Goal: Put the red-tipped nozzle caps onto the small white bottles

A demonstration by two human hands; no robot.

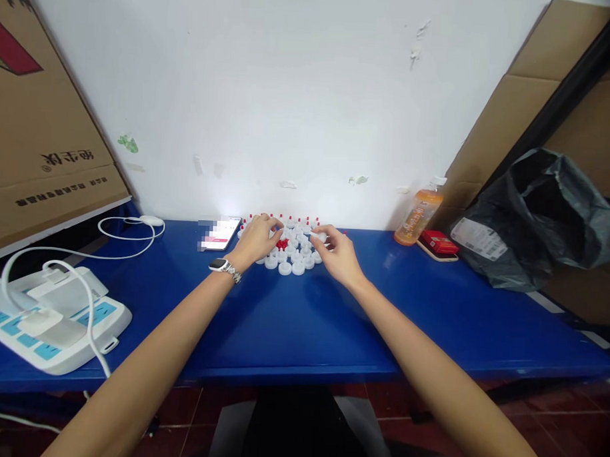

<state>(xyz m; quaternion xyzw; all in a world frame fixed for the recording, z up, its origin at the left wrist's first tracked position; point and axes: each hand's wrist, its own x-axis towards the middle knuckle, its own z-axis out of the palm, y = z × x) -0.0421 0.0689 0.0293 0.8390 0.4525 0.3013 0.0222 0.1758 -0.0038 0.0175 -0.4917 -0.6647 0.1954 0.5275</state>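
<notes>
Several round white plastic caps lie in a cluster on the blue table, with small red tips among them. More pieces with red tips stand along the back of the cluster. My left hand, wearing a watch and a bracelet, is over the cluster's left side. Its thumb and fingers curl toward each other, and what they hold, if anything, is hidden. At the right side, my right hand has its thumb and fingers closed around a white cap.
A phone lies left of the cluster. Farther left are a power strip and a white cable. An orange drink bottle, a red box and a grey plastic bag are at the right. Cardboard leans at the left.
</notes>
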